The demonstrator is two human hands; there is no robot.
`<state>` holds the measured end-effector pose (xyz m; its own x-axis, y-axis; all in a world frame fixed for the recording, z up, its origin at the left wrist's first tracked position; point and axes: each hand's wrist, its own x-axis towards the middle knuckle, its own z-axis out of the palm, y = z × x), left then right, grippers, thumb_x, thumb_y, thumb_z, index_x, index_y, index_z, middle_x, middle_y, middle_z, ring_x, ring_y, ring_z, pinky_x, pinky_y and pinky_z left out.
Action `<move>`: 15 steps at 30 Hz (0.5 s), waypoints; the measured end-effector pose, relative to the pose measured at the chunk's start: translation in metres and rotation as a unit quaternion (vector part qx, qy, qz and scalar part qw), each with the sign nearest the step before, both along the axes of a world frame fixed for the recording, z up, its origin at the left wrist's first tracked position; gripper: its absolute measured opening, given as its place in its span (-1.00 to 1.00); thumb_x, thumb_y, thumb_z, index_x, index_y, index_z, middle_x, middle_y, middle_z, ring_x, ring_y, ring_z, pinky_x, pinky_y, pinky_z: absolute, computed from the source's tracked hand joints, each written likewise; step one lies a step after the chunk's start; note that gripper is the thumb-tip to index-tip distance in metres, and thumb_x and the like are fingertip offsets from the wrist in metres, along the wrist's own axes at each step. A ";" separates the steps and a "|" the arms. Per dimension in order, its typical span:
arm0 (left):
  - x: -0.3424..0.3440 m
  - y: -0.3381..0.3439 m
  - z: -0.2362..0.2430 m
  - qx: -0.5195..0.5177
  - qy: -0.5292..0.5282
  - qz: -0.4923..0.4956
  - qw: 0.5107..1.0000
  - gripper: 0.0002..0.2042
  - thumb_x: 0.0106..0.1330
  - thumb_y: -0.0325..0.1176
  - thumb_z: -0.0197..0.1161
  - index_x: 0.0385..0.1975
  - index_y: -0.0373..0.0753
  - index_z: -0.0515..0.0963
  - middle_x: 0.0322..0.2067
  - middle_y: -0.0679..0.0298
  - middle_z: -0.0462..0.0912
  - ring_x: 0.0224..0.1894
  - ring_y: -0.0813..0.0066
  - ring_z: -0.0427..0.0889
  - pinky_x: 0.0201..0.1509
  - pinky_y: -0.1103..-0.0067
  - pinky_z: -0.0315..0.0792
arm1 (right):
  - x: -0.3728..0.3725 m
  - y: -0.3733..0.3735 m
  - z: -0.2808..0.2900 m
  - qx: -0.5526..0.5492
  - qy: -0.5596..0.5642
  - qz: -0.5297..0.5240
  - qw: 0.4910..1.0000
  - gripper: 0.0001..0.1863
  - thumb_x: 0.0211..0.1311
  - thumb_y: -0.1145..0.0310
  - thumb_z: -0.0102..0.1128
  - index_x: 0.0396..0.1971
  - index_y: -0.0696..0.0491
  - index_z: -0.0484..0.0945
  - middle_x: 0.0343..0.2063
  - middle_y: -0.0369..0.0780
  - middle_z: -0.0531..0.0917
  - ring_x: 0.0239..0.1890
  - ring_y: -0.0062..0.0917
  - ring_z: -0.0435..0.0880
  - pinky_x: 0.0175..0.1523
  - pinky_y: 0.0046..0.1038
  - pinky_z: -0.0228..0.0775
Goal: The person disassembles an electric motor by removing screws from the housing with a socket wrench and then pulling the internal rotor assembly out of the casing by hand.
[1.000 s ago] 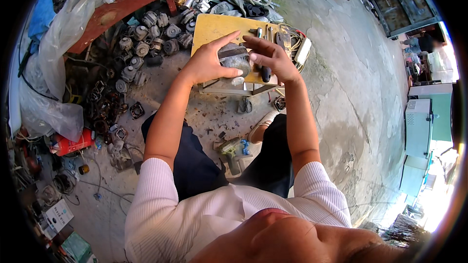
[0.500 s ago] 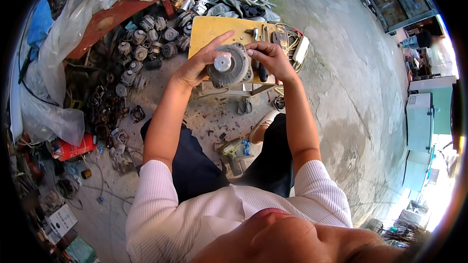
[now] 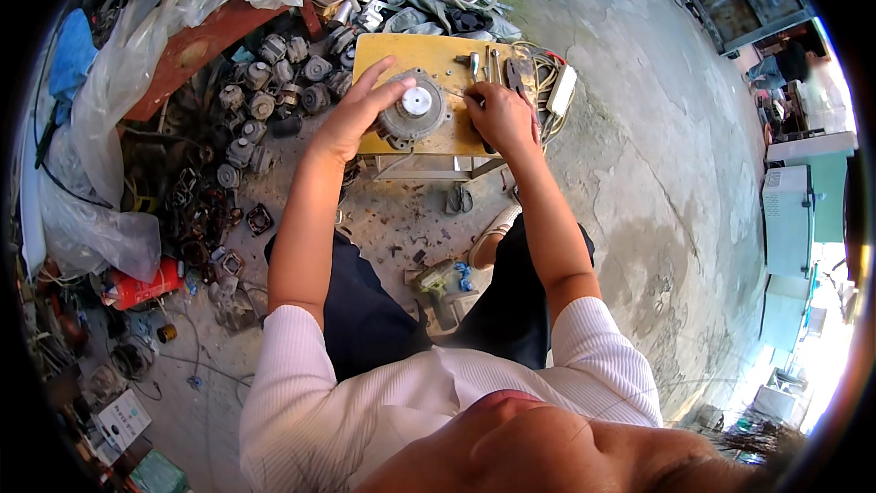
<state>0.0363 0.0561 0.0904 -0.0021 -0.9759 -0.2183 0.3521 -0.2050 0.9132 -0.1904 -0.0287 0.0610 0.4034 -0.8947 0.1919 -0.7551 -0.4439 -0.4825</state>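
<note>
A round grey motor [image 3: 412,113] with a white hub lies on a small yellow work table [image 3: 383,53]. My left hand [image 3: 350,117] cups its left side, fingers spread along the rim. My right hand [image 3: 500,117] is closed around a dark-handled tool [image 3: 482,141] whose thin metal tip [image 3: 453,91] reaches the motor's right edge. A few hand tools [image 3: 493,64] lie on the table beyond my right hand.
Several similar grey motors [image 3: 274,82] are piled on the concrete floor left of the table. A white power strip [image 3: 560,91] with coiled cable sits at the table's right edge. Clear plastic sheets [image 3: 100,110] and a red can [image 3: 141,285] lie far left. A cordless drill [image 3: 440,279] rests between my legs.
The motor was held up and turned in both hands; it now lies flat on the yellow table with the hub up. My right hand has moved to its right edge with the tool.
</note>
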 end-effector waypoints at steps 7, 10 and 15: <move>-0.015 0.003 -0.005 -0.078 -0.412 0.134 0.898 -0.10 -0.01 -0.04 0.46 0.33 -0.29 0.21 0.12 -0.05 0.50 0.12 0.13 0.55 0.17 0.40 0.40 | 0.015 0.017 0.022 0.099 -0.192 0.089 0.972 -0.68 0.25 0.22 0.28 -0.15 0.15 0.58 -0.31 -0.10 0.71 -0.37 -0.39 0.69 -0.22 -0.44 0.50; -0.018 0.003 -0.005 -0.072 -0.489 0.148 0.857 -0.15 0.01 -0.06 0.45 0.32 -0.26 0.24 0.11 -0.03 0.53 0.15 0.16 0.54 0.19 0.41 0.39 | 0.022 0.029 0.022 0.115 -0.210 0.143 0.960 -0.62 0.22 0.18 0.31 -0.15 0.17 0.52 -0.35 -0.11 0.70 -0.38 -0.36 0.69 -0.25 -0.40 0.51; -0.022 0.003 -0.006 -0.068 -0.516 0.145 0.841 -0.17 0.04 -0.03 0.43 0.31 -0.25 0.26 0.11 -0.06 0.52 0.15 0.10 0.53 0.19 0.36 0.39 | 0.028 0.043 0.007 0.061 -0.166 0.176 0.968 -0.57 0.17 0.23 0.37 -0.10 0.11 0.39 -0.43 -0.13 0.64 -0.41 -0.33 0.66 -0.30 -0.37 0.49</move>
